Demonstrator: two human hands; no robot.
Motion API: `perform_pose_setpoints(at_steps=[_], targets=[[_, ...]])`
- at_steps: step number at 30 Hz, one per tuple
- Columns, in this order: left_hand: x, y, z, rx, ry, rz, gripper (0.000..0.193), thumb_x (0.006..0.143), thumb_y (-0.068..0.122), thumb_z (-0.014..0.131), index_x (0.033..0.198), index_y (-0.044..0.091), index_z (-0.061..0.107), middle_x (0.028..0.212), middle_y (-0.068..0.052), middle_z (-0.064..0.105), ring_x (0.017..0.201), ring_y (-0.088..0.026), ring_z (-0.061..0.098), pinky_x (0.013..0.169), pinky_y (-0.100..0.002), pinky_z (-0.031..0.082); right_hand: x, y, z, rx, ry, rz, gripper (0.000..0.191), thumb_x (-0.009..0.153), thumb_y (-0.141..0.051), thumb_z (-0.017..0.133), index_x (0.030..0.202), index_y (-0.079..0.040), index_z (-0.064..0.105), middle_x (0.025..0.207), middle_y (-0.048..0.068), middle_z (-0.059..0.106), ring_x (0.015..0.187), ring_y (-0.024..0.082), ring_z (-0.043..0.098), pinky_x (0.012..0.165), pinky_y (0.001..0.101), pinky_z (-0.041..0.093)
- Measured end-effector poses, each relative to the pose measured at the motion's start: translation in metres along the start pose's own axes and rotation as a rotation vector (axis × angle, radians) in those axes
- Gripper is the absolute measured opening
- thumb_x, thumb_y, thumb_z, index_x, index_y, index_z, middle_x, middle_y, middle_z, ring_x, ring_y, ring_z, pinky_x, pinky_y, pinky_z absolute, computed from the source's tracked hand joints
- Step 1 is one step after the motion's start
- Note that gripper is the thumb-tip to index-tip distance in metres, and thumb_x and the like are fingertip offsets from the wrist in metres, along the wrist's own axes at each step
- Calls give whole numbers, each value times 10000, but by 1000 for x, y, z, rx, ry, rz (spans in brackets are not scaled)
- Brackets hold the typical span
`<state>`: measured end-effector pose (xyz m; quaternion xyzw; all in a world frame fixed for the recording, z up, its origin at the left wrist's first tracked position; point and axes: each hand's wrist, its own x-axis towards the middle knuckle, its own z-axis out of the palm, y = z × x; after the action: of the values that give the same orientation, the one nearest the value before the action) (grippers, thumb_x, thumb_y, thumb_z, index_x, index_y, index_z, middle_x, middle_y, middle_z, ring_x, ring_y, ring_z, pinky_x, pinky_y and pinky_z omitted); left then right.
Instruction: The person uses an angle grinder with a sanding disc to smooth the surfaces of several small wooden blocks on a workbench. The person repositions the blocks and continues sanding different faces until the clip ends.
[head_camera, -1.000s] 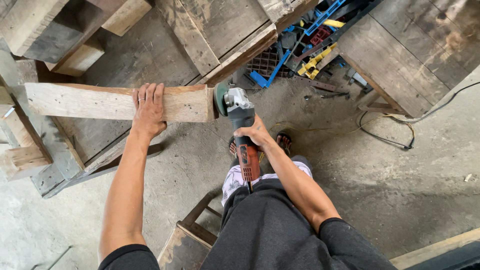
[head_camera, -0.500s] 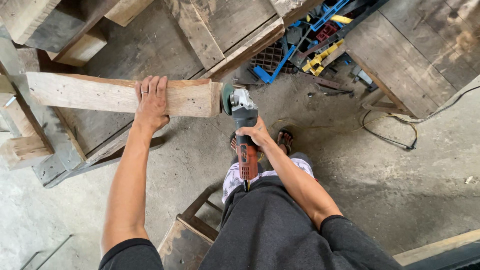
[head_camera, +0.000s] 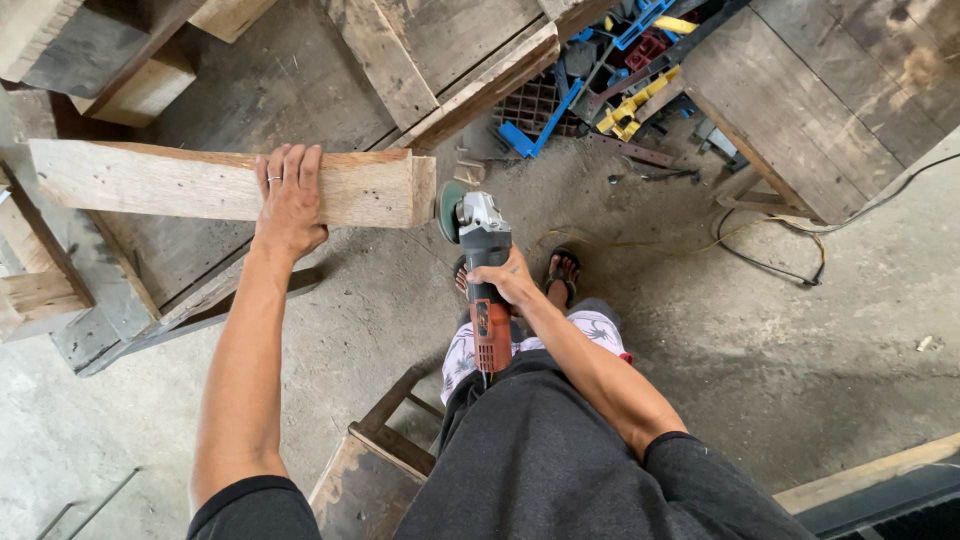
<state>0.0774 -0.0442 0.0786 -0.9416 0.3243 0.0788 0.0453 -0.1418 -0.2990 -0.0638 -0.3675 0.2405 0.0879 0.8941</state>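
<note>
A long pale wooden plank (head_camera: 150, 182) lies crosswise on a worn bench, its cut end sticking out to the right. My left hand (head_camera: 289, 200) presses flat on top of the plank near that end. My right hand (head_camera: 503, 280) grips an angle grinder (head_camera: 482, 270) with an orange and grey body. Its disc (head_camera: 449, 211) stands upright just beside the plank's end face, almost touching it.
Dark wooden pallets and boards (head_camera: 440, 50) lie ahead, with blue and yellow plastic pieces (head_camera: 610, 90) behind them. A weathered wooden table (head_camera: 800, 110) stands at the right. A black cable (head_camera: 800, 260) runs over the concrete floor. A small wooden stool (head_camera: 370, 470) sits at my knees.
The plank and my left hand sit a little lower and further right in view. The grinder disc stays at the plank's end.
</note>
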Motion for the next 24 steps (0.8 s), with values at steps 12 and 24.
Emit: perform_pose_setpoints(at_steps=[12, 24], targets=[[0, 0, -1, 6, 0, -6, 1208, 522, 6, 856, 1567, 105, 258, 1533, -144, 356, 1506, -386, 271, 1289, -583, 146, 4, 15, -5, -48, -44, -11, 681, 660, -28, 836, 1243, 45, 492, 982, 200, 712, 821, 285, 761, 732, 439, 665], [0, 1, -1, 13, 58, 26, 1193, 527, 6, 847, 1572, 90, 277, 1531, -151, 370, 1497, -395, 290, 1277, -597, 166, 1, 11, 4, 74, -24, -18, 612, 659, 13, 817, 1196, 77, 530, 914, 198, 697, 759, 301, 748, 710, 459, 669]])
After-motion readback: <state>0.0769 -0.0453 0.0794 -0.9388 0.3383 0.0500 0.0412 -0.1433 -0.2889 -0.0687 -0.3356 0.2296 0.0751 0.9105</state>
